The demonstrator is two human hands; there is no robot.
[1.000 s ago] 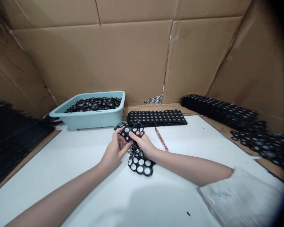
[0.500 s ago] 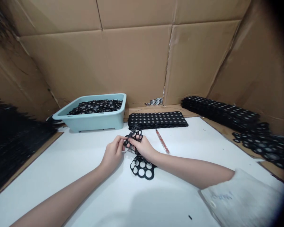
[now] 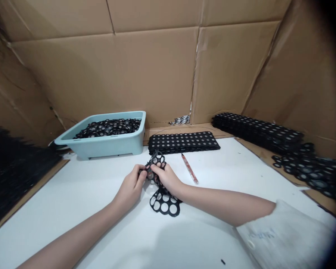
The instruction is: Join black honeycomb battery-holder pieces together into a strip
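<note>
A black sheet with rows of round holes is bunched up between my hands over the white table top. My right hand grips its crumpled middle, thumb on top and fingers underneath. With thumb and fingertips closed, my left hand pinches the left side of the bunch, where a small dark piece shows at the fingertips. The lower end of the sheet hangs onto the table below my right wrist, and another end sticks up above the hands. My fingers hide the exact spot being pinched.
A light blue tub full of small black round pieces stands at the back left. Behind my hands lies a stack of black holed sheets. A reddish pen-like tool rests right of them. More black sheets lie far right; cardboard walls enclose the table.
My left fingers have closed in on the bunched sheet and now pinch deeper at its left side. The view has shifted slightly; the sheet's lower end has turned a little.
</note>
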